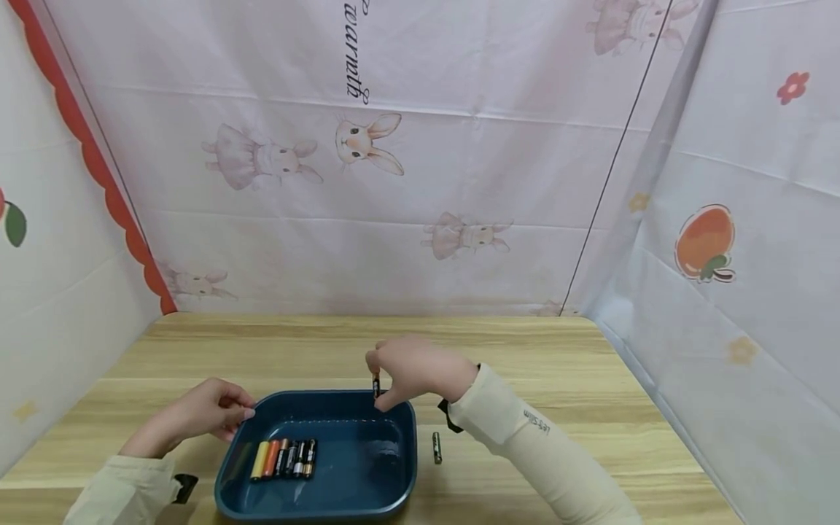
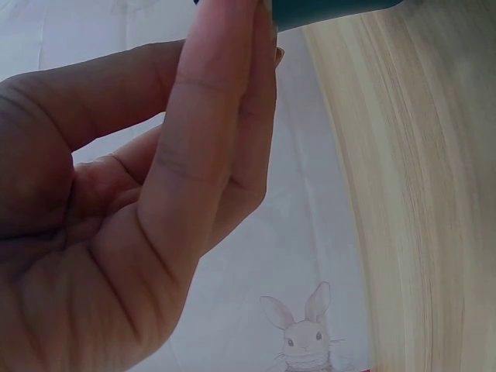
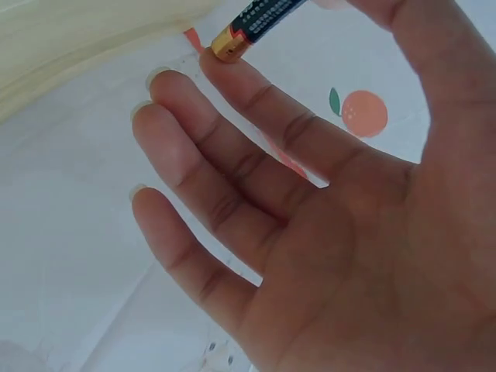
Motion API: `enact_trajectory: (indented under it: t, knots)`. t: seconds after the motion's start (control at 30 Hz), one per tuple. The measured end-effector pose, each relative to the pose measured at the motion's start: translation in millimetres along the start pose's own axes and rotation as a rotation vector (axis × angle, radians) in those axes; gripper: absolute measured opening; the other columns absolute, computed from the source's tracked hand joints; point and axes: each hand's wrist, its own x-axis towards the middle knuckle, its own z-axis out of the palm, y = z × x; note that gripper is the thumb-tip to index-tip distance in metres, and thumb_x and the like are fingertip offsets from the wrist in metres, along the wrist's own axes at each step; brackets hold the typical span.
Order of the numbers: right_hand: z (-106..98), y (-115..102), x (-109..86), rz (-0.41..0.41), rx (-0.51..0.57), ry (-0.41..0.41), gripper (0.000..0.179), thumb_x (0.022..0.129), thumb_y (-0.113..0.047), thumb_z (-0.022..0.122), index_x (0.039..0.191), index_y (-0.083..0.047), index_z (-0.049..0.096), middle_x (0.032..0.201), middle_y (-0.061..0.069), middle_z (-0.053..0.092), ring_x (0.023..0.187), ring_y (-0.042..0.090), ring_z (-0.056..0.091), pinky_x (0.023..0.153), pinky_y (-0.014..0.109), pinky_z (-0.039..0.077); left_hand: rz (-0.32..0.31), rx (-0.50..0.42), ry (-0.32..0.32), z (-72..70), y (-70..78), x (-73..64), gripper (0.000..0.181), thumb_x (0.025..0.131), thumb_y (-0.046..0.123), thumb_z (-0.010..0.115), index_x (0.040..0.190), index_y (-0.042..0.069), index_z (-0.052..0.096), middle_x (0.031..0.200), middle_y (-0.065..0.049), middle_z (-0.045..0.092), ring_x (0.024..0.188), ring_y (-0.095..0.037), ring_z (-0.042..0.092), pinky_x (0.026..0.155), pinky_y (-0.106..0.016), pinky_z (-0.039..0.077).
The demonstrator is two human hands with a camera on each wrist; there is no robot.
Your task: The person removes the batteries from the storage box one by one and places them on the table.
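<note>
My right hand (image 1: 420,368) pinches a battery (image 1: 376,386) end to end between thumb and index finger, above the far right rim of a dark teal tray (image 1: 357,470). The right wrist view shows this battery (image 3: 263,22) as black with a gold end against the index fingertip; the other fingers are extended. At the tray's far left corner, my left hand (image 1: 206,412) pinches the rim between thumb and fingers. Inside the tray, toward the left, several batteries (image 1: 282,459) lie side by side in a row, yellow and orange ones leftmost, dark ones to the right.
One dark green battery (image 1: 437,448) lies on the wooden table (image 1: 525,364), just right of the tray and near the right forearm. Printed cloth walls (image 1: 394,197) with rabbits and fruit enclose the table at the back and both sides.
</note>
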Motion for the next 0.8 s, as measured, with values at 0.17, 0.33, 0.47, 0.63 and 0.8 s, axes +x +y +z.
enact_trajectory:
  t: [0.17,0.33,0.47,0.63,0.8]
  knots:
    - [2.0,8.7,-9.0,0.005,-0.012,0.046,0.035,0.080,-0.043,0.075,0.104,-0.019,0.065,0.093,-0.008,0.059,0.074,0.008,0.052,0.067,0.024,0.044,0.006,0.007,0.003,-0.4,-0.2,1.0,0.016,0.094,0.000,0.057,0.102,-0.012,0.063,0.073,-0.006,0.060,0.063,-0.018,0.059,0.056,-0.031,0.057]
    - [3.1,13.8,-18.3,0.009,-0.007,0.072,0.034,0.080,-0.043,0.075,0.103,-0.020,0.065,0.094,-0.007,0.060,0.080,0.009,0.054,0.079,0.031,0.046,0.010,0.007,-0.002,-0.8,-0.3,1.0,0.017,0.094,0.000,0.057,0.102,-0.013,0.063,0.073,-0.006,0.060,0.064,-0.018,0.059,0.056,-0.031,0.057]
    - [6.2,17.3,-25.8,0.013,0.015,0.084,0.033,0.081,-0.043,0.074,0.103,-0.019,0.065,0.092,-0.006,0.059,0.076,0.010,0.053,0.082,0.034,0.047,0.015,0.011,0.001,-1.0,0.0,0.0,0.016,0.094,0.000,0.057,0.102,-0.012,0.063,0.073,-0.006,0.060,0.063,-0.018,0.059,0.056,-0.031,0.057]
    - [13.1,23.6,-34.4,0.018,0.019,0.109,0.034,0.081,-0.044,0.074,0.102,-0.019,0.065,0.086,-0.007,0.055,0.072,0.010,0.049,0.075,0.032,0.046,0.011,0.012,0.003,-0.6,-0.8,-1.0,0.016,0.093,0.000,0.058,0.102,-0.012,0.064,0.072,-0.006,0.060,0.064,-0.018,0.059,0.056,-0.031,0.057]
    - [20.7,28.9,-41.1,0.040,0.060,0.115,0.035,0.079,-0.041,0.076,0.102,-0.018,0.065,0.083,-0.006,0.053,0.069,0.011,0.047,0.068,0.029,0.045,0.004,0.002,-0.004,-0.7,-1.5,-1.9,0.016,0.093,0.001,0.058,0.102,-0.011,0.064,0.072,-0.006,0.060,0.065,-0.019,0.059,0.056,-0.031,0.057]
